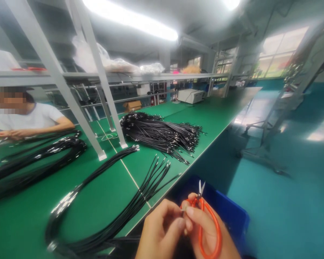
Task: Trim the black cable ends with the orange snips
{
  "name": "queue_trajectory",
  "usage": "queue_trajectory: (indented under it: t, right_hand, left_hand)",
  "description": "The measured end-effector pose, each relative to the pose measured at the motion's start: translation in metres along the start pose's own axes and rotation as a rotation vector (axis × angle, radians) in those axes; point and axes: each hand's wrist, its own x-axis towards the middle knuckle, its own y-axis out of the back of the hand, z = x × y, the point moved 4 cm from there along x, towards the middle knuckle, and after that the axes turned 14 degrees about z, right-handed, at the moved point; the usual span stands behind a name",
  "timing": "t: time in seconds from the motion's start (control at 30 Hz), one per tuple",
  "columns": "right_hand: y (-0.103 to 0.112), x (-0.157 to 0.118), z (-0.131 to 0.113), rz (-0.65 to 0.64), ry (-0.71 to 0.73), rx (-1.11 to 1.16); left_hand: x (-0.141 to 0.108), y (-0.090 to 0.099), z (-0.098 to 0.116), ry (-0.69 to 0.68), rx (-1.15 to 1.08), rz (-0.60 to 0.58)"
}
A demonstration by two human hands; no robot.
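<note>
My right hand (pixel 209 228) is closed around a pair of scissors (pixel 210 235) with orange handles, blades pointing up and slightly apart. Thumb and forefinger of that hand also come together at the fingertips of my left hand (pixel 163 226). The left fingers are pinched on a small, pale-tipped thing that is too small to make out. Both hands are in front of the table edge. Left of them, a bundle of black cables (pixel 124 212) curves across the green table (pixel 102 201), its loose ends fanned out toward the edge.
A large pile of black cables (pixel 162 133) lies farther back, beside shelf posts (pixel 108 75). Under my hands stands a blue bin (pixel 232 205). Across the table a co-worker (pixel 29 115) handles more cables (pixel 37 158). A wheeled rack (pixel 267 144) stands right.
</note>
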Motion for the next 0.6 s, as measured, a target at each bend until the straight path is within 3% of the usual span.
queue_trajectory:
  t: [0.2,0.3,0.4,0.6]
  right_hand:
    - [-0.002,0.001,-0.004,0.056,0.112,-0.158]
    - [-0.01,-0.006,-0.011,0.062,0.197,-0.243]
    - [-0.017,-0.009,-0.011,0.039,0.193,-0.224]
    - [-0.003,-0.001,-0.005,0.076,0.213,-0.195]
  left_hand:
    - [0.005,0.004,-0.016,0.182,-0.186,0.139]
    - [0.004,0.003,-0.015,0.21,-0.207,0.123]
    - [0.004,0.002,-0.011,0.209,-0.229,0.111]
    - [0.005,0.007,-0.014,0.236,-0.23,0.105]
